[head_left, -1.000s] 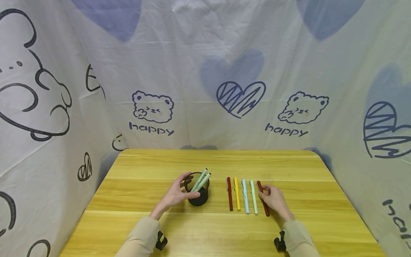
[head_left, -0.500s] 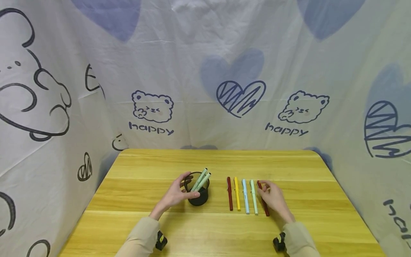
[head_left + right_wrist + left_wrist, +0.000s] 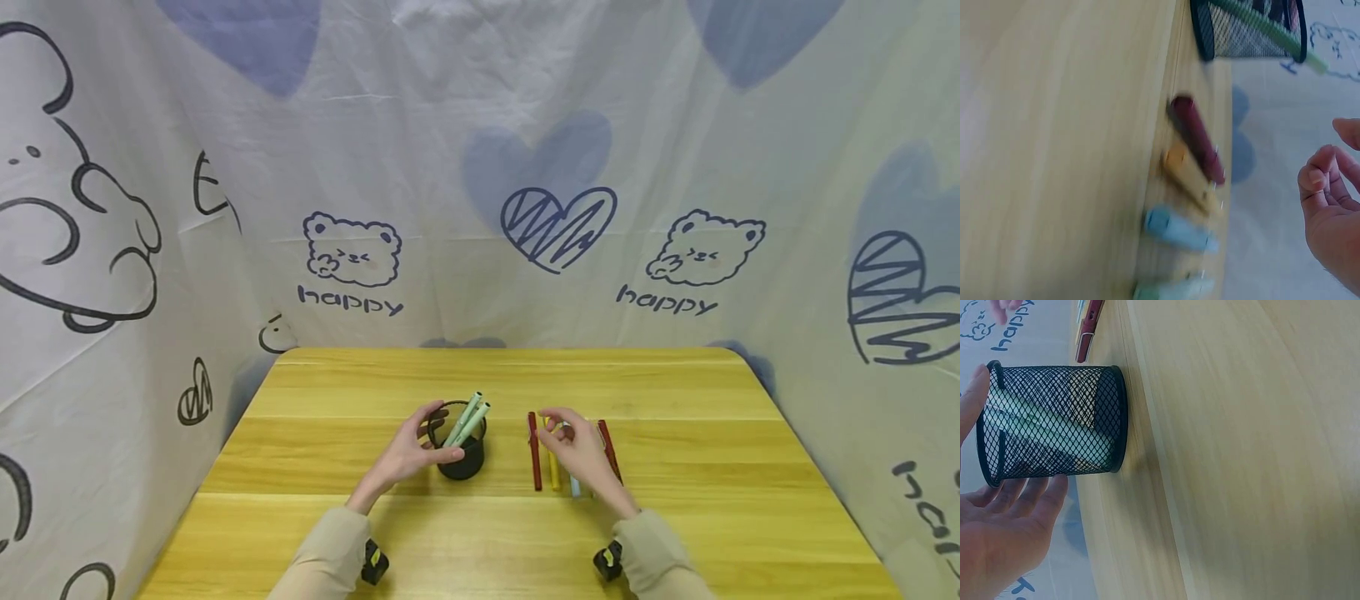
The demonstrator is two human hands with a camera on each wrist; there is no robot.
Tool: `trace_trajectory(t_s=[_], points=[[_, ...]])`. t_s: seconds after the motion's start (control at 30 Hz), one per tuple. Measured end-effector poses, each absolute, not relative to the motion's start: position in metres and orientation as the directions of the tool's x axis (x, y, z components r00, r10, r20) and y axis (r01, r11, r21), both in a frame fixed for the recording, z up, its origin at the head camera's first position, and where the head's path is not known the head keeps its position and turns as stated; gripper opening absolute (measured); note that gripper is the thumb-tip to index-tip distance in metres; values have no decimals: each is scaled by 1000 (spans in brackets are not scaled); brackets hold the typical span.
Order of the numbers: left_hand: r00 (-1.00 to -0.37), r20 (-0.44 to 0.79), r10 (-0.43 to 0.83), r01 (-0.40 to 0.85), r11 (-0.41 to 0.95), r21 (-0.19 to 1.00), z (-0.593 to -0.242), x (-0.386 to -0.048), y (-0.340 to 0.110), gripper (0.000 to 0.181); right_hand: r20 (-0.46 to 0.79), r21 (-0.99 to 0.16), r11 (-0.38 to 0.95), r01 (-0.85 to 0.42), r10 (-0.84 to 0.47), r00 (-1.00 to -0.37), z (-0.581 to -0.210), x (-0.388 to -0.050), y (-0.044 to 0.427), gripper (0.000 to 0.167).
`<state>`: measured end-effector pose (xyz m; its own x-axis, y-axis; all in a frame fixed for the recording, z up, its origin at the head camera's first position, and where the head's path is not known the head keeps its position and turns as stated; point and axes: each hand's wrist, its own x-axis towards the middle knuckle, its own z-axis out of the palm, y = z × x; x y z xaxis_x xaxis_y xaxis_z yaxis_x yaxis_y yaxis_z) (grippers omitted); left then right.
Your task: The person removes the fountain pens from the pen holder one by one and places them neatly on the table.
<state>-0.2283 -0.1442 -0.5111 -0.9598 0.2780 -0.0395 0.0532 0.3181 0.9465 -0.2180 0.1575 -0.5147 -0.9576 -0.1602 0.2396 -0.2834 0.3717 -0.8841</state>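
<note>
My left hand (image 3: 411, 450) holds the black mesh pen cup (image 3: 461, 462) from its left side, thumb in front and fingers behind. Two light green pens (image 3: 471, 422) lean inside the cup, which stands upright on the table. My right hand (image 3: 583, 454) hovers over a row of pens, fingers loosely bent and nothing between them. That row has a dark red pen (image 3: 535, 454) on the left, then a yellow pen (image 3: 554, 473) and a light blue pen (image 3: 575, 487), both partly covered by the hand. A mint green pen (image 3: 1175, 289) shows in the right wrist view. Another dark red pen (image 3: 608, 446) lies rightmost.
The wooden table (image 3: 337, 533) has rounded far corners. A white curtain (image 3: 442, 167) printed with hearts and bears hangs behind it and along both sides. Black wrist cameras sit at both cuffs.
My right hand has left the rightmost dark red pen and moved left over the middle of the row. That pen stays on the table. The left hand and cup hold their place.
</note>
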Motion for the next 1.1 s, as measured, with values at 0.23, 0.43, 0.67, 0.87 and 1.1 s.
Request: trace_trajectory(t_s=[0.23, 0.43, 0.67, 0.87, 1.1], points=[[-958, -39, 283, 52, 305, 951, -512, -228, -145, 94, 208, -893, 364, -265, -189, -960, -510, -226, 122, 31], [-958, -33, 284, 56, 297, 953, -511, -228, -144, 94, 184, -907, 347, -240, -188, -965, -508, -234, 100, 33], [-957, -31, 290, 63, 309, 949, -511, -228, -145, 94, 165, -906, 355, -232, -210, -964, -507, -239, 87, 32], [-955, -38, 293, 57, 312, 948, -511, -229, -145, 96, 187, -892, 374, -253, -204, -961, -507, -240, 83, 30], [-956, -34, 292, 62, 312, 948, -509, -227, -145, 95, 161, -879, 424, -219, -169, -973, -507, -243, 77, 34]])
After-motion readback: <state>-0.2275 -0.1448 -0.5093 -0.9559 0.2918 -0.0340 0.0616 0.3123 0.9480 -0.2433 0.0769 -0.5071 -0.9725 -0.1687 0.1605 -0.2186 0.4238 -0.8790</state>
